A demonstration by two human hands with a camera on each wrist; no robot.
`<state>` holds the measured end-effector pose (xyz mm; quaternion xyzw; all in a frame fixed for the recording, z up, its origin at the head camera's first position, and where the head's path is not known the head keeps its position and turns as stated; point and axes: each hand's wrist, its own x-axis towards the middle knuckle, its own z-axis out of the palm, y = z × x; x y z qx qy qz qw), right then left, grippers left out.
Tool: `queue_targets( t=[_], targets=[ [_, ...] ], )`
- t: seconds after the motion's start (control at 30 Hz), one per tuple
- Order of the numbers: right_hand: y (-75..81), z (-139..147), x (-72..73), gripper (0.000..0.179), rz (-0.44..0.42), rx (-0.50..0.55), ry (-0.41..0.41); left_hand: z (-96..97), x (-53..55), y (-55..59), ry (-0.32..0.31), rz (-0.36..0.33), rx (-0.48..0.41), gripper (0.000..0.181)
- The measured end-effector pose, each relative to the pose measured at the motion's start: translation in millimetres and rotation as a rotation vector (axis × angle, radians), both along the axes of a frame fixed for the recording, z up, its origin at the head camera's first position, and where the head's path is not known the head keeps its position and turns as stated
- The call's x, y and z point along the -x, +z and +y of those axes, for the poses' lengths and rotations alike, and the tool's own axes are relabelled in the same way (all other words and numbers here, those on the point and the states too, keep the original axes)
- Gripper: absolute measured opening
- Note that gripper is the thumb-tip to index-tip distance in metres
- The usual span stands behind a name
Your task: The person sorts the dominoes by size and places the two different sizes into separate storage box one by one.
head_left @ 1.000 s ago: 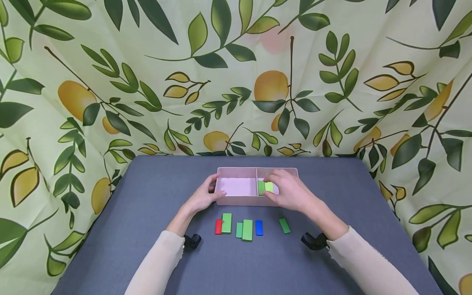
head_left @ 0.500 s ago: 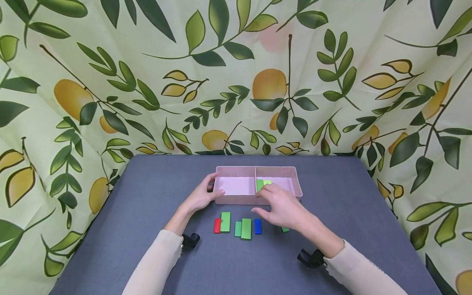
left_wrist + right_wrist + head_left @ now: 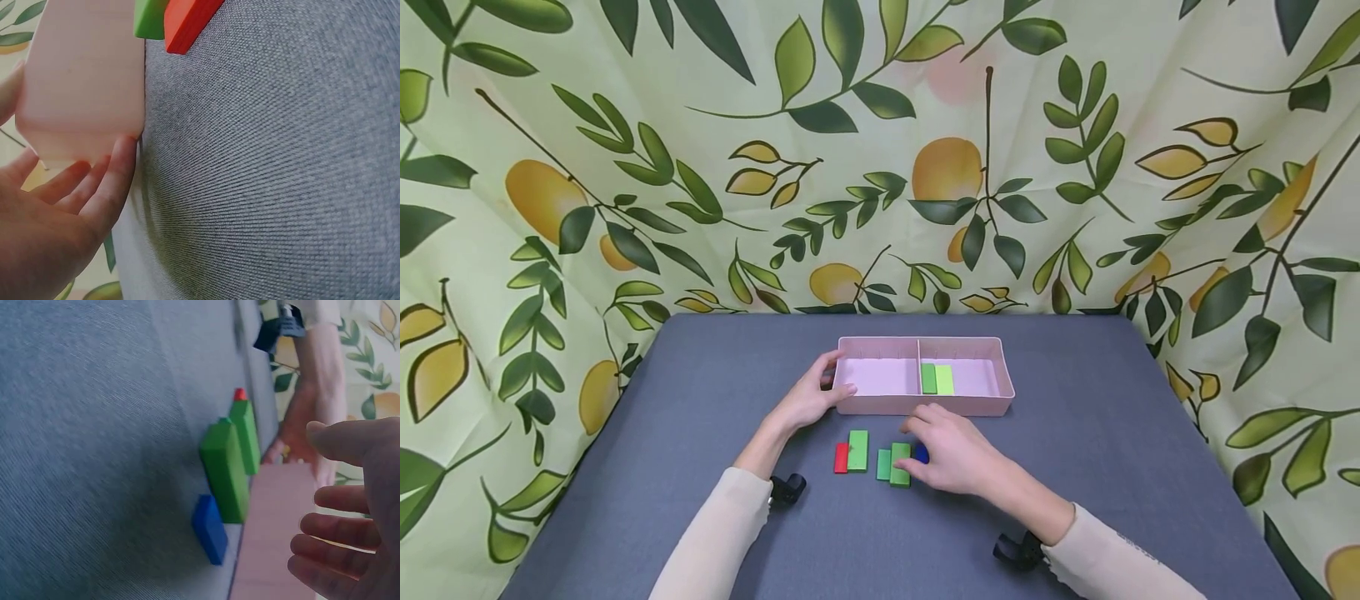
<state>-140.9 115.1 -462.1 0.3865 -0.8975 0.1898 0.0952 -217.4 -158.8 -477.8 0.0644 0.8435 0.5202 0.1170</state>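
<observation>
Lying near the relaxed right hand (image 3: 953,454), blue block (image 3: 210,530) is seen whole only from right wrist; box (image 3: 958,406) is gripped by left hand (image 3: 807,397).

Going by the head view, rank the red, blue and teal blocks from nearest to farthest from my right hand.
1. Blue block: partly hidden by the right hand.
2. Teal block: left of the blue, beside a tall green block.
3. Red block: leftmost of all.

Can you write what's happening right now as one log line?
left hand: holds pink box at left end | right hand: empty, near blue block | right compartment: green block, yellow-green block
</observation>
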Motion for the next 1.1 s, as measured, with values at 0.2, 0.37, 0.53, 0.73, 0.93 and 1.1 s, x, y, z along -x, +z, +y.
queue_targets(
  t=[0.2, 0.37, 0.53, 0.73, 0.93, 1.1],
  targets=[
    [-10.8, -11, -6.1, 0.041, -0.022, -0.072, 0.026, 0.2, -1.6, 1.0, 0.015, -0.009, 0.009, 0.075],
    [-16.1, -18, -7.9, 0.046, -0.021, -0.137, 0.011, 0.6, -2.5, 2.0, 0.022, -0.013, 0.014, 0.075],
    [-19.6, -25, -8.8, 0.052, -0.086, -0.201, -0.018, 1.1, -2.4, 2.5, 0.017, -0.006, 0.009, 0.074],
    [-23.1, -29, -7.8, 0.050, -0.105, -0.249, -0.029, 1.2, -3.2, 4.2, 0.018, -0.011, 0.010, 0.074],
    [-24.6, -32, -7.3, 0.047, -0.098, -0.254, -0.044, 1.6, -3.2, 4.4, 0.018, -0.013, 0.013, 0.074],
    [-25.0, -33, -7.3, 0.048, -0.082, -0.254, -0.035, 1.5, -2.7, 3.0, 0.022, -0.015, 0.014, 0.075]
  ],
)
